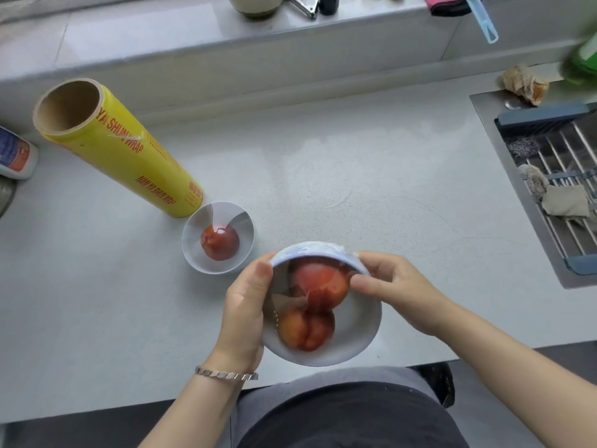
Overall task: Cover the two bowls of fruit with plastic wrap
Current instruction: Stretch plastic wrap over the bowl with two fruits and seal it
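Note:
I hold a pale bowl (352,337) with two red-orange fruits (318,286) above the counter's front edge, tilted toward me. Clear plastic wrap stretches over its mouth. My left hand (245,312) grips the bowl's left rim and side. My right hand (392,286) holds the upper right rim, thumb pressing on the wrap. A smaller bowl (193,253) with one red fruit (220,243) stands on the counter to the left, with wrap across its top. The yellow plastic wrap roll (119,150) lies behind the small bowl, its end touching or nearly touching it.
A sink (484,101) with a drain rack (555,163) and rags sits at the right. A bottle (14,153) lies at the left edge. A raised ledge (258,37) at the back carries a pot, a tap and a green bottle (581,63).

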Tool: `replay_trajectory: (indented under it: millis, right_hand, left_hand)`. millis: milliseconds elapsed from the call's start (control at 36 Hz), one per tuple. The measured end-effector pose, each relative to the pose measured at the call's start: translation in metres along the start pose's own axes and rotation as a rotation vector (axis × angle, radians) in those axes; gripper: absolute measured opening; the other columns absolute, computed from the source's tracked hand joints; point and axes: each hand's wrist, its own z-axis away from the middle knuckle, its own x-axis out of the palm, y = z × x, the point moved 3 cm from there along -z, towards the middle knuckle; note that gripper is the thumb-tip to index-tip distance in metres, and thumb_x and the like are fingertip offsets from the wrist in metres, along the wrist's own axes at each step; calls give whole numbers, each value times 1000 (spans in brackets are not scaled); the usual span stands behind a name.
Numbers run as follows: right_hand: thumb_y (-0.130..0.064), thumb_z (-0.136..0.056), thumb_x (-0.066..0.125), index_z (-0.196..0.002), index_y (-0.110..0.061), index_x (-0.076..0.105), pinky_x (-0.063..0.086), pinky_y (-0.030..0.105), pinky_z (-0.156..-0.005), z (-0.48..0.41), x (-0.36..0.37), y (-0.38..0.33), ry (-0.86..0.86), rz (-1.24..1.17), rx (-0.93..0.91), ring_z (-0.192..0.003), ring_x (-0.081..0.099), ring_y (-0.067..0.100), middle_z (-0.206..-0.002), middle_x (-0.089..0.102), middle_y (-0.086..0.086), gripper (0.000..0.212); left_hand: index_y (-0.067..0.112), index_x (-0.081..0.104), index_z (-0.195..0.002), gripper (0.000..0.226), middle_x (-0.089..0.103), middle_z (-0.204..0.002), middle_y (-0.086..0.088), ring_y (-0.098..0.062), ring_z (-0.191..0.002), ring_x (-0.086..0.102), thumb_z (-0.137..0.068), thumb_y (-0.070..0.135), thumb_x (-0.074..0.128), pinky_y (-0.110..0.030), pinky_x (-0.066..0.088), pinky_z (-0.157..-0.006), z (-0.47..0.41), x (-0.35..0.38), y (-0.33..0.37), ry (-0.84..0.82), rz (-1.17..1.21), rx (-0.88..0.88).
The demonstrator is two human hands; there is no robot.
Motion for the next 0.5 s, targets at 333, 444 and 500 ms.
replay_trajectory:
  millis: [333,444,500]
  right_hand:
    - [-35,-62,74,-94,-18,71,52,19,-75,-7,-1,2,42,98,45,-87,68,12,-91,74,0,36]
    - [-28,-70,66,-104,-26,65,51,15,-79,-8,-3,-4,3,127,77,-92,68,7,-100,73,-4,34]
    - [-32,-73,63,-97,-25,67,50,13,-74,-10,-5,-9,21,160,64,-87,68,4,-97,72,-3,25]
  left_hand:
    - [12,70,-99,81,72,-104,-8,-20,-101,65,-58,80,60,-34,50,-90,-13,1,2,-187,-393,45]
    - [12,72,-94,76,73,-101,-5,-19,-100,65,-58,78,62,-31,50,-89,-11,-1,-2,-120,-345,61]
    - [5,71,-99,83,72,-105,-8,-24,-105,64,-60,77,61,-35,49,-93,-9,-2,-4,-115,-348,72]
